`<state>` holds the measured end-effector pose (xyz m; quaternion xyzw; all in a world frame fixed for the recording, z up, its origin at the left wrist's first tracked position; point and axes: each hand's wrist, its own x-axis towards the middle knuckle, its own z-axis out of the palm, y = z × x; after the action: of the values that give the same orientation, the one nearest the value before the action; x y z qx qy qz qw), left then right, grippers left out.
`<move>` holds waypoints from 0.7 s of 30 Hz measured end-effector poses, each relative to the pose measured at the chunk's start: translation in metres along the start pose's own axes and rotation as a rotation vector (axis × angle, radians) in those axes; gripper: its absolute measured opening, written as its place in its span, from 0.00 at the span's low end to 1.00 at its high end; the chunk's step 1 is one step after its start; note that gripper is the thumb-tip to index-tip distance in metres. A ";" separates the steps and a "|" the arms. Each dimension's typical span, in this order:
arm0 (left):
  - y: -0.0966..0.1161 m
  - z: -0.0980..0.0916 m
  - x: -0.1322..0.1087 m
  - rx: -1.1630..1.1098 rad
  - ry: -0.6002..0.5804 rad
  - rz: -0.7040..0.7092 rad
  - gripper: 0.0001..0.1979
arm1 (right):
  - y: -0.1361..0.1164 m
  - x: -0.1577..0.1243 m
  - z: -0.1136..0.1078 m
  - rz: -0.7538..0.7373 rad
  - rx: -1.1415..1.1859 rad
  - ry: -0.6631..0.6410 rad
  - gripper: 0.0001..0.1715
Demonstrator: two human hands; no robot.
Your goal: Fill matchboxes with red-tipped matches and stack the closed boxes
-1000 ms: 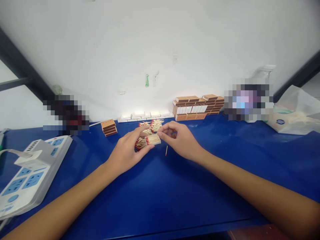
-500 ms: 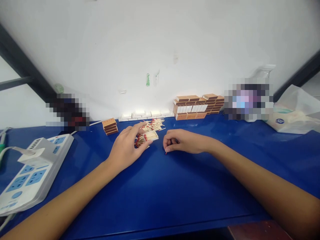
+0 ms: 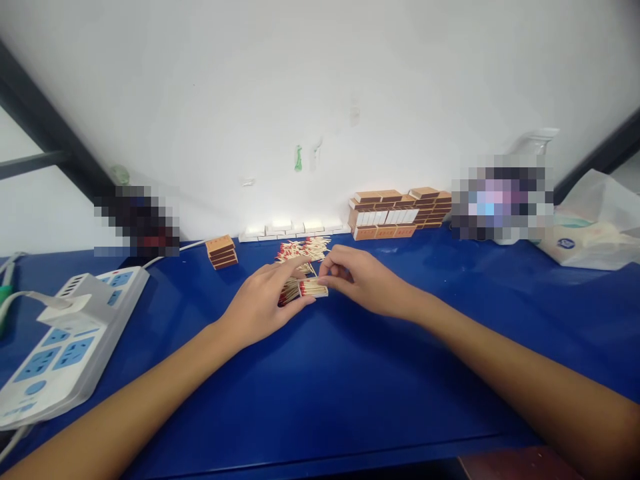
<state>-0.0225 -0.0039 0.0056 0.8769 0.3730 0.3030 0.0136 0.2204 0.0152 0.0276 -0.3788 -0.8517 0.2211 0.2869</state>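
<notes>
1. Bare blue table between the forearms leaves a wide way in from the front to the open matchbox tray.
2. The left hand closes off the tray's left side; the right hand crowds its right end.
3. Behind the tray, loose matches obstruct, then white trays along the wall.
4. Leftward, a table gap runs between the power strip and the small matchbox stack.
5. Rightward, bare table stretches toward the plastic bag; the large matchbox stack bars the back.
</notes>
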 end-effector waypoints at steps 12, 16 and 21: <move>-0.005 0.002 0.000 0.023 -0.004 -0.001 0.32 | 0.083 0.024 0.003 -0.006 -0.270 0.148 0.04; -0.005 0.002 0.001 0.043 -0.004 -0.028 0.31 | 0.089 0.028 0.004 0.019 -0.293 0.048 0.05; -0.004 0.001 0.002 0.058 0.009 -0.022 0.32 | 0.066 0.021 -0.004 -0.071 -0.295 0.044 0.07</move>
<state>-0.0238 0.0003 0.0051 0.8713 0.3914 0.2958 -0.0102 0.2459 0.0725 -0.0023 -0.3912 -0.8813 0.0748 0.2544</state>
